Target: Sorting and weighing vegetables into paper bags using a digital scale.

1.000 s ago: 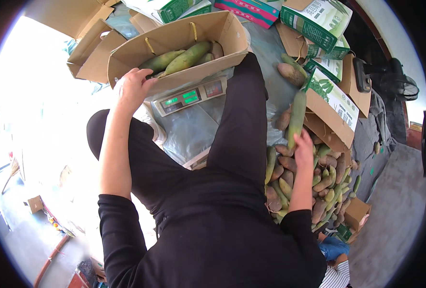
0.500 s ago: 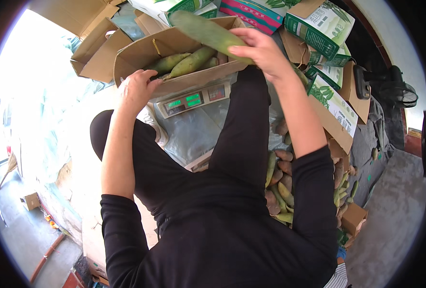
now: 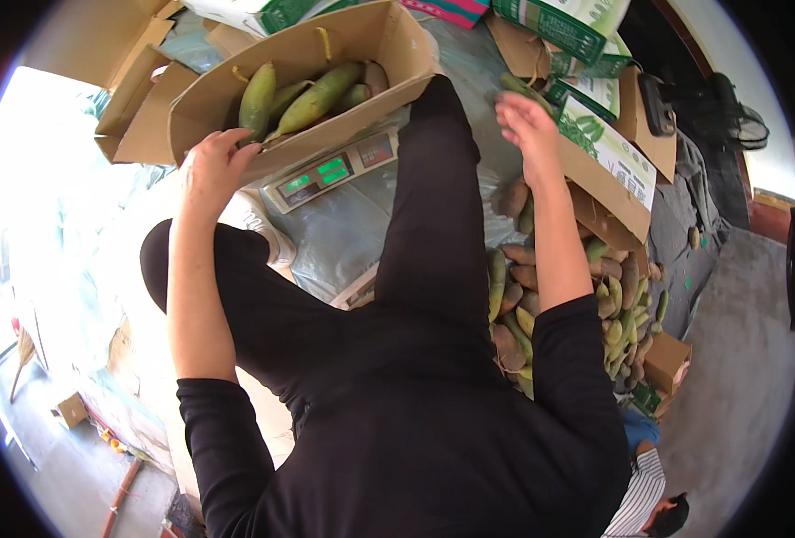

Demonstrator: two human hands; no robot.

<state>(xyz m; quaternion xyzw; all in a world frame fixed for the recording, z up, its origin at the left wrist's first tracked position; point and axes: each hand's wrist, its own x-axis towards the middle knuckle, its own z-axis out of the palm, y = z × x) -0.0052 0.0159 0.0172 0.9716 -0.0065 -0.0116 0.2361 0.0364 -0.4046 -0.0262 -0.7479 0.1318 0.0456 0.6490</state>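
The left hand (image 3: 211, 170) is curling its fingers at the near rim of a smooth brown cardboard box (image 3: 362, 38), by the left corner; whether it is clamping, I cannot tell. The right hand (image 3: 530, 130) is hovering released, fingers loosely bent, near a printed green-and-white carton (image 3: 608, 151). A long, tapering green vegetable (image 3: 257, 100) is slanting inside the box near its left edge, beside plumper ones. A hard-shelled scale (image 3: 335, 170) is showing below the near edge, over crinkled translucent sheeting (image 3: 326, 255).
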